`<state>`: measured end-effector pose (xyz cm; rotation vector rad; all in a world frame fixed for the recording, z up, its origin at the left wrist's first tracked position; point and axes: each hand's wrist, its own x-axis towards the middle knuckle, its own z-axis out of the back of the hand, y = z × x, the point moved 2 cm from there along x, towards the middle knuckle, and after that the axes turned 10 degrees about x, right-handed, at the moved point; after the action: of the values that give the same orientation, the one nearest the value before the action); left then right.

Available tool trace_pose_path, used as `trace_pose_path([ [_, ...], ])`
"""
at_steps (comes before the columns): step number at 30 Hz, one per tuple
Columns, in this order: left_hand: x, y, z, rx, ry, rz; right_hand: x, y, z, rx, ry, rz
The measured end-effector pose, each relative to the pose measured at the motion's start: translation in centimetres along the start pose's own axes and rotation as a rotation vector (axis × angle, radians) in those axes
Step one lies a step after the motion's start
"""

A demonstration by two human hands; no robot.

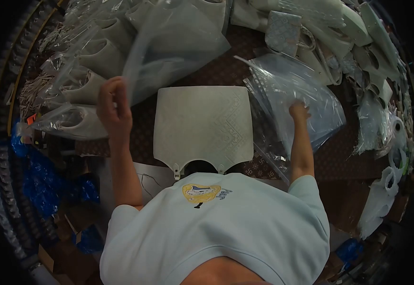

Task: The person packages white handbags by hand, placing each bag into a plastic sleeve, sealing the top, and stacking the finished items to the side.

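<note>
A white handbag (202, 126) with an embossed pattern lies flat before me, its handle end and small buckles toward my body. My left hand (115, 107) is raised to the left of it, fingers curled on the edge of a clear plastic bag (178, 52). That plastic bag spreads out, blurred, above the far side of the table. To the right of the handbag, my right hand (300, 110) is on a pile of clear plastic bags (283, 85). Its fingers are bent and look closed on the plastic; their tips are hard to see.
White bags in clear plastic (100, 57) stand in a row at the far left. More white bags (330, 33) and a patterned pouch (283, 33) are heaped at the far right. Blue plastic (45, 180) lies at the lower left. The table (344, 156) has a brown patterned cover.
</note>
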<state>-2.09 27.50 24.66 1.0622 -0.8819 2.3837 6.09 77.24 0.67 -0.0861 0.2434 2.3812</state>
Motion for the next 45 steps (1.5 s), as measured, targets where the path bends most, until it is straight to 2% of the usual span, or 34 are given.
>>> trace_pose_path([
  [1,-0.8,-1.5,-0.5,0.008,0.002,-0.114,0.8,0.1,1.5,0.004,0.130,-0.101],
  [2,-1.8,-2.9,-1.1,0.017,0.007,-0.224,-0.2,1.3,3.2,-0.004,0.130,-0.083],
  [4,-5.3,-4.6,-2.8,-0.024,0.157,-0.198,-6.2,5.3,6.4,0.811,0.135,0.189],
  [6,-8.7,-7.0,-4.7,-0.075,0.335,-0.182,-13.8,9.4,8.5,1.127,0.541,0.164],
  [8,-11.1,-9.0,-6.1,-0.191,0.476,-0.165,-18.6,11.5,7.4,1.607,1.012,0.198],
  [9,-12.0,-9.2,-6.9,-0.196,0.481,-0.166,-19.8,12.8,6.7,1.609,1.009,0.191],
  [11,-13.9,-9.7,-7.8,-0.292,0.659,-0.178,-21.6,13.8,5.0,1.877,0.958,-0.052],
  [12,-14.0,-9.5,-7.9,-0.299,0.668,-0.178,-21.6,13.2,3.7,1.880,0.953,-0.064],
  [14,-13.0,-7.9,-8.2,-0.251,0.651,-0.123,-21.0,11.0,0.6,1.977,0.802,-0.185],
  [15,-12.4,-6.4,-8.8,-0.208,0.663,-0.011,-20.6,9.9,-0.3,1.977,0.799,-0.186],
  [16,-12.1,-4.8,-9.4,-0.166,0.676,0.104,-20.2,8.3,-0.8,2.008,0.665,-0.164],
  [17,-12.3,-3.1,-10.5,-0.026,0.706,0.109,-20.1,7.1,-0.8,2.032,0.529,-0.141],
  [18,-12.5,-1.4,-11.9,0.113,0.730,0.110,-20.1,6.5,-0.5,2.028,0.523,-0.143],
  [19,-12.8,-0.1,-13.1,0.104,0.733,0.109,-20.2,5.9,-0.3,2.056,0.545,-0.256],
  [20,-13.3,0.7,-14.1,0.287,0.723,0.001,-20.6,5.4,-0.1,2.080,0.564,-0.378],
  [21,-13.5,1.6,-15.2,0.467,0.710,-0.109,-21.1,5.4,0.2,2.073,0.551,-0.392],
  [23,-11.7,4.0,-17.2,0.465,0.729,-0.155,-21.6,7.0,0.3,1.852,0.599,-0.459],
  [24,-11.0,4.7,-18.0,0.479,0.740,-0.194,-22.0,7.8,0.3,1.844,0.597,-0.469],
  [25,-10.2,5.2,-18.8,0.477,0.741,-0.187,-22.1,9.0,0.3,1.824,0.648,-0.417],
  [27,-7.9,6.0,-19.8,0.774,0.707,-0.227,-21.6,10.2,0.1,1.814,0.697,-0.347],
  [28,-7.5,5.3,-19.6,0.776,0.698,-0.232,-21.0,10.5,0.0,1.547,0.547,-0.019],
  [29,-7.8,4.1,-19.4,0.563,0.780,-0.092,-20.7,10.9,0.3,1.255,0.392,0.274],
  [30,-8.3,3.3,-19.0,0.346,0.858,0.044,-20.3,10.9,0.4,1.259,0.386,0.269],
  [32,-10.2,3.4,-18.4,0.388,0.856,0.018,-18.9,11.5,2.1,0.535,-0.217,0.720],
  [35,-10.4,3.4,-18.2,0.409,0.834,0.002,-15.5,11.2,-0.8,0.424,-0.275,0.737],
  [37,-10.8,3.4,-17.9,0.394,0.826,0.005,-10.4,8.8,-3.2,0.031,-0.313,0.547],
  [39,-11.1,4.0,-17.9,0.390,0.772,-0.041,-5.5,4.1,-3.7,0.254,-0.228,0.062],
  [41,-11.6,4.4,-17.7,0.407,0.735,-0.070,-4.0,1.3,-2.3,0.352,-0.010,-0.216],
  [42,-11.8,4.3,-17.9,0.413,0.700,-0.091,-4.0,0.6,-2.3,0.347,-0.014,-0.212],
  [44,-11.8,4.1,-17.9,0.407,0.702,-0.081,-5.8,0.1,-1.7,0.285,-0.269,0.211],
  [45,-11.7,4.2,-17.8,0.411,0.704,-0.084,-7.4,-0.1,-1.6,0.516,-0.224,0.175],
])
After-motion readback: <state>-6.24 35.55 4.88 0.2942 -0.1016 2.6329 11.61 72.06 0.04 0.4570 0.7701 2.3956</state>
